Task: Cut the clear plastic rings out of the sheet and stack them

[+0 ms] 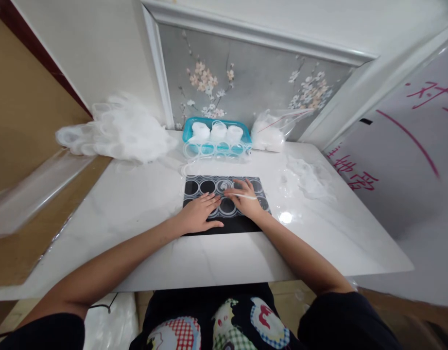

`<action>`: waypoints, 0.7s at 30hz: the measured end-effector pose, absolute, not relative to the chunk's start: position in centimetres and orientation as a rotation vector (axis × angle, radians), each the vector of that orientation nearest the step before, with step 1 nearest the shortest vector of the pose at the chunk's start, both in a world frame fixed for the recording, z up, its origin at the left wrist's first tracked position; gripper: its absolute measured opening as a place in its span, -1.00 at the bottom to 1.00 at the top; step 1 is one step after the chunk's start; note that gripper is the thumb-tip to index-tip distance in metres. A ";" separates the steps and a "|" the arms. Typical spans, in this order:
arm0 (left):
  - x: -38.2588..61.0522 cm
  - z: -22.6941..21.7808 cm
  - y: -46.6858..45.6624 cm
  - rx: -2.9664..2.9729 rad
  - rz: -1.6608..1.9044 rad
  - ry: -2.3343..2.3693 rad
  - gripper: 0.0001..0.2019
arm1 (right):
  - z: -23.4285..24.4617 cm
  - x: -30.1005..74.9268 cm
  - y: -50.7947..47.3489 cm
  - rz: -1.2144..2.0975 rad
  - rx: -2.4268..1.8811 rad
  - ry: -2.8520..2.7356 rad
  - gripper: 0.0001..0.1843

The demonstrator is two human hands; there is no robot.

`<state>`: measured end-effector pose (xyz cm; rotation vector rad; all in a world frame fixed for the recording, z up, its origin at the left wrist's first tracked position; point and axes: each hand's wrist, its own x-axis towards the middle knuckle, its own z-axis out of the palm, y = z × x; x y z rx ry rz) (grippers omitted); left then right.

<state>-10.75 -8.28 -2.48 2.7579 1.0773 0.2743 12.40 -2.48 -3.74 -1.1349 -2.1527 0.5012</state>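
Observation:
A black mat lies on the white table, and on it is a clear plastic sheet with pale rings. My left hand rests flat on the sheet's left part, its fingers stretched towards the middle. Over the right part, my right hand pinches a thin white stick, its tip near a ring in the middle. A small coiled white shape shows inside one ring just beyond my fingertips. What exactly the stick is cannot be made out.
Behind the mat stands a blue tray with three white bundles, a clear ringed strip across its front. A plastic bag of white material is right of it. Translucent ringed pieces pile up at left; clear scraps lie right.

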 end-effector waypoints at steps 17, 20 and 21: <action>-3.7 -1.7 -5.9 2.857 0.294 1.077 -0.33 | -4.1 16.9 -2.8 0.739 -1.244 -1.763 -0.59; -3.7 -3.2 -6.1 2.833 0.340 1.054 -0.32 | -4.1 17.0 -2.2 0.733 -1.234 -1.772 -0.63; -3.9 -3.5 -6.1 2.832 0.349 1.042 -0.32 | -4.1 17.1 -2.1 0.717 -1.246 -1.755 -0.65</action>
